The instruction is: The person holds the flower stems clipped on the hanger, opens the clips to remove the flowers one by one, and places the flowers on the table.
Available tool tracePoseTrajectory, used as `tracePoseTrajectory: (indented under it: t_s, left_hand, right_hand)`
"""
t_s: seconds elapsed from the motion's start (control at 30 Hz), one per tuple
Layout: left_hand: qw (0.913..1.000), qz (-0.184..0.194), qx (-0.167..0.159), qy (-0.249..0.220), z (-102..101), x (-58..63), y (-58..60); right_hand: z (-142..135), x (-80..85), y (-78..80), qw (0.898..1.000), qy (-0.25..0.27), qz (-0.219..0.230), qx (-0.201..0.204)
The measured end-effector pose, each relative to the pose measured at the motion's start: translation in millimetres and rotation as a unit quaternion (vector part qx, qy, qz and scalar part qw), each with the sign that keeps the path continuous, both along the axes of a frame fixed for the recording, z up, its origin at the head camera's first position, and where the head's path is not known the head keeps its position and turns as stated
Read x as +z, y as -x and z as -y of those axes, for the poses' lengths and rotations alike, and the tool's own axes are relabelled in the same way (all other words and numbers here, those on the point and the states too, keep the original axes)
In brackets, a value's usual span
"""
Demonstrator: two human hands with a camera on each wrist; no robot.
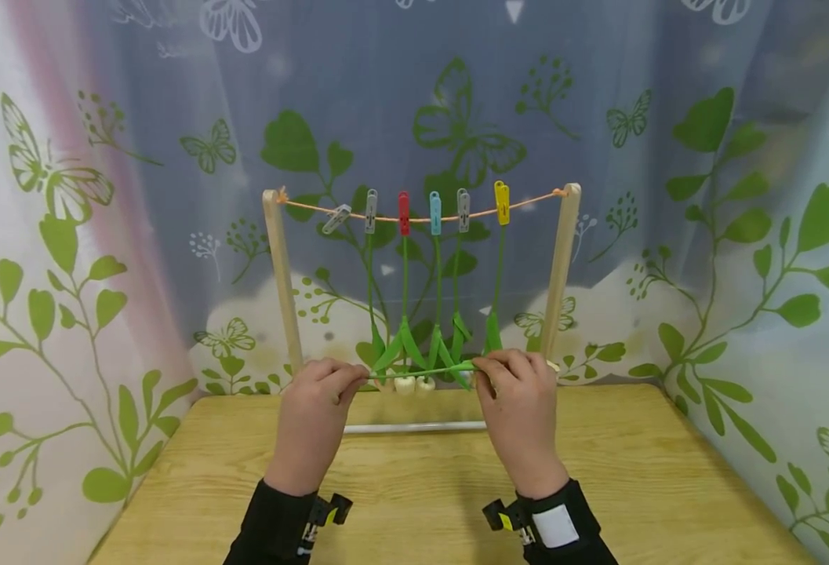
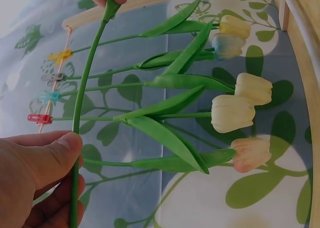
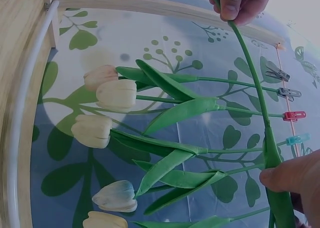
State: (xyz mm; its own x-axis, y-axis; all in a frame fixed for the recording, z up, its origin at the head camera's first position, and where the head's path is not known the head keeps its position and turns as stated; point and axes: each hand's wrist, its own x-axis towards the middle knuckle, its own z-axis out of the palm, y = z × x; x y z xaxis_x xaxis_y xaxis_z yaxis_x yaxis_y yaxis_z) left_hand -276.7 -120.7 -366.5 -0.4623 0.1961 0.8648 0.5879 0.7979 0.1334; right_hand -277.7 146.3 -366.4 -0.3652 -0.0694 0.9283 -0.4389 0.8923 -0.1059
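Stretched level between both hands is an artificial tulip (image 1: 417, 373) with a thin green stem. My left hand (image 1: 318, 416) pinches the stem near its end, thumb (image 2: 65, 142) on top. At the other end my right hand (image 1: 520, 412) grips the green leaves (image 3: 278, 188), and the blossom is mostly hidden by that hand. Behind it, several tulips hang blossom down from an orange cord (image 1: 530, 202), among them a cream one (image 2: 232, 113), a bluish one (image 3: 116, 195) and a pinkish one (image 3: 100, 77). A red clothespin (image 1: 404, 213) and a yellow clothespin (image 1: 502, 202) hold two stems.
A tilted grey clothespin (image 1: 336, 219) sits leftmost on the cord with no flower under it. Wooden posts (image 1: 559, 267) carry the cord at both sides. A white rod (image 1: 414, 428) runs low across the front, above the wooden table (image 1: 414, 486). A patterned curtain (image 1: 414, 94) hangs behind.
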Motion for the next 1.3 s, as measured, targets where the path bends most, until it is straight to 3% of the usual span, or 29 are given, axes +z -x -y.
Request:
tracePoseTrajectory:
  t_s: [0.4,1.3]
  left_hand:
    - [0.9998,0.005,-0.017,0.005,-3.9,-0.8,3.2]
    - [0.998,0.06,-0.004,0.02,0.0,-5.7,3.6]
  right_hand:
    - [-2.2,-0.4,-1.4,1.0,-0.002,-0.004,-0.002]
    - [7.1,-5.8,-2.6,0.996,-0.02,0.079,-0.036]
